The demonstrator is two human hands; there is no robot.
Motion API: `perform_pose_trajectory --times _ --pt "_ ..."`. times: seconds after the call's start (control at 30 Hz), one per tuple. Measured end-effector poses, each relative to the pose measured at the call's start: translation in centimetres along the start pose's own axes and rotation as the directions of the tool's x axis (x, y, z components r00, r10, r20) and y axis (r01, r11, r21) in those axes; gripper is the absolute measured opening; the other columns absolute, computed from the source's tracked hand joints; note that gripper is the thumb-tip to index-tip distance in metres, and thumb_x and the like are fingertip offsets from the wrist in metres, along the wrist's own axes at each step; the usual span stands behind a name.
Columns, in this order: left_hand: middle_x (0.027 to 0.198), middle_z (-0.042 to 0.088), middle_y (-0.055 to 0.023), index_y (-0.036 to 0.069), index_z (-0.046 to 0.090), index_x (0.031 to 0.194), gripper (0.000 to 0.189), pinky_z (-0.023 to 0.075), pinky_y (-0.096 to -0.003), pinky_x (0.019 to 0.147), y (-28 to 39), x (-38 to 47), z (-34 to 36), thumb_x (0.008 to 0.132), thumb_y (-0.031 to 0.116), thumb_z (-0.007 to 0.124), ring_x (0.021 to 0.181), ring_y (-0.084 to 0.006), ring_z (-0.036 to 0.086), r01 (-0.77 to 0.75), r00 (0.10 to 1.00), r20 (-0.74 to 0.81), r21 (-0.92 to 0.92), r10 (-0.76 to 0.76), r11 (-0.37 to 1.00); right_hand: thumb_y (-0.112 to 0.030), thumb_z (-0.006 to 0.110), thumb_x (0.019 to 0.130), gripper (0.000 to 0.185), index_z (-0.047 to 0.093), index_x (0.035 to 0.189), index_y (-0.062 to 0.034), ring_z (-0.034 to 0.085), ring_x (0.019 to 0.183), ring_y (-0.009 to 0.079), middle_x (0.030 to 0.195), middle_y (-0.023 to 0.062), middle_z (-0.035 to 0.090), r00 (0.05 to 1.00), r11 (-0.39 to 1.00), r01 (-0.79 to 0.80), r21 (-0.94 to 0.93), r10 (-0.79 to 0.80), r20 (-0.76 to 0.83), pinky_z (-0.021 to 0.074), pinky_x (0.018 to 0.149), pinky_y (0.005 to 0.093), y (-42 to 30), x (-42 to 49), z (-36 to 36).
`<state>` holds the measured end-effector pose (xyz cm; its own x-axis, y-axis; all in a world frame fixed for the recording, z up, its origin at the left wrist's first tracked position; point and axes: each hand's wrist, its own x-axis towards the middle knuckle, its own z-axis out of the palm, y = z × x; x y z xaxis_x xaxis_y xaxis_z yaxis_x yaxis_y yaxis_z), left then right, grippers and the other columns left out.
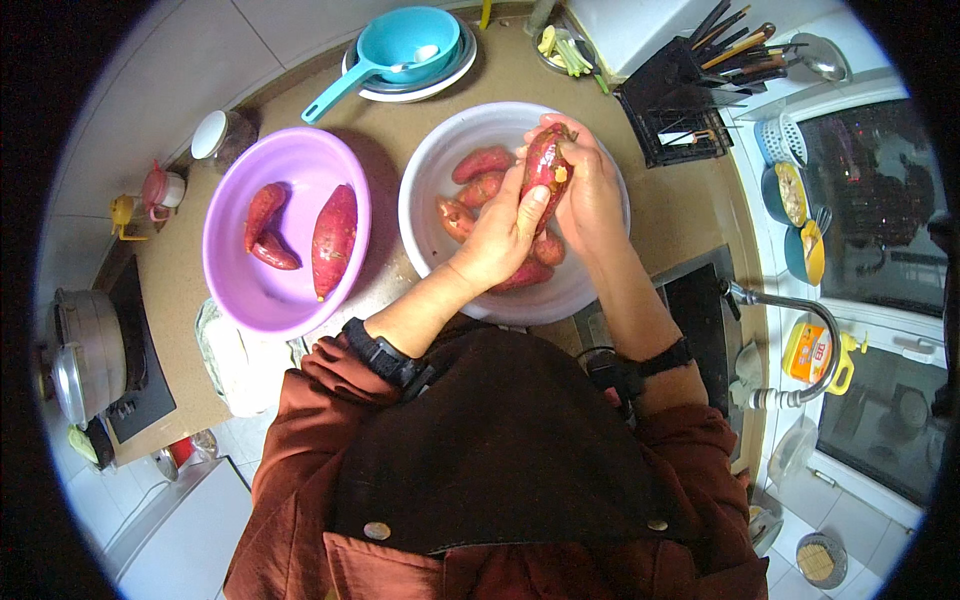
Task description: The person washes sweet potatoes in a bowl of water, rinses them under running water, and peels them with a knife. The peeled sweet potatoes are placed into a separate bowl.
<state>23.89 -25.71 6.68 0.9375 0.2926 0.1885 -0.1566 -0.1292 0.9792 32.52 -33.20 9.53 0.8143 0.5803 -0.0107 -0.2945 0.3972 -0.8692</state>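
Both my hands hold one large wet red sweet potato [548,169] above the white basin [415,217]. My left hand [501,232] grips its lower part, the thumb lying along the skin. My right hand [589,187] wraps its upper part from the right. Below them in the basin, several red sweet potatoes [482,163] lie in water, partly hidden by my hands. To the left stands a purple basin [219,247] with a large sweet potato [334,240] and two smaller ones [265,214] in it.
A blue ladle [405,45] rests on stacked bowls behind the basins. A black utensil rack [660,105] stands at the back right, near a plate of cut vegetables [566,54]. The sink [694,315] and faucet [806,304] are at right; a pot [90,345] is at far left.
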Motion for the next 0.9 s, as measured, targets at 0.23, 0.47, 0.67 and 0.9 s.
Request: perform_pose_trajectory --times 0.23,0.47,0.67,0.9 --pt "0.096 0.055 -0.0166 0.002 0.031 0.126 0.044 0.0461 -0.0346 0.070 0.59 0.03 0.46 0.093 0.030 0.038 0.077 -0.0226 0.058 -0.092 0.994 -0.053 0.096 0.097 0.991 -0.010 0.039 0.081 0.040 0.040 0.118 0.0053 0.055 0.094 0.0244 0.104 0.0173 0.053 0.999 0.969 0.034 -0.243 -0.029 0.027 0.0412 0.088 0.0342 -0.54 -0.54 0.25" --pt "0.086 0.058 -0.0156 0.002 0.033 0.125 0.042 0.0462 -0.0356 0.066 0.70 -0.38 -0.27 0.093 0.029 0.037 0.071 -0.0254 0.060 0.201 0.978 0.077 -0.144 -0.191 0.969 -0.011 0.037 0.081 0.042 0.038 0.119 0.0069 0.054 0.095 0.0248 0.106 0.0183 0.052 0.997 0.990 -0.002 -0.142 0.012 0.071 0.0425 0.087 0.0343 -0.82 -0.63 0.24" --pt "0.083 0.059 -0.0167 0.001 0.033 0.124 0.042 0.0460 -0.0359 0.065 1.15 -0.66 0.50 0.093 0.030 0.039 0.072 -0.0270 0.060 0.025 0.999 -0.047 0.094 -0.020 0.995 -0.009 0.037 0.080 0.037 0.042 0.114 0.0047 0.056 0.090 0.0233 0.102 0.0168 0.054 0.997 0.992 -0.028 -0.126 0.018 -0.079 0.0446 0.083 0.0329 -0.37 -0.87 0.53" --pt "0.099 0.055 -0.0241 -0.001 0.030 0.127 0.048 0.0430 -0.0391 0.078 0.87 -0.81 -0.05 0.092 0.031 0.040 0.091 -0.0360 0.056 0.089 0.996 0.004 0.018 -0.089 0.996 -0.010 0.037 0.081 0.036 0.042 0.113 0.0060 0.056 0.089 0.0246 0.101 0.0180 0.054 1.000 0.996 -0.026 -0.081 0.027 0.010 0.0451 0.083 0.0343 -0.39 -0.92 0.25"
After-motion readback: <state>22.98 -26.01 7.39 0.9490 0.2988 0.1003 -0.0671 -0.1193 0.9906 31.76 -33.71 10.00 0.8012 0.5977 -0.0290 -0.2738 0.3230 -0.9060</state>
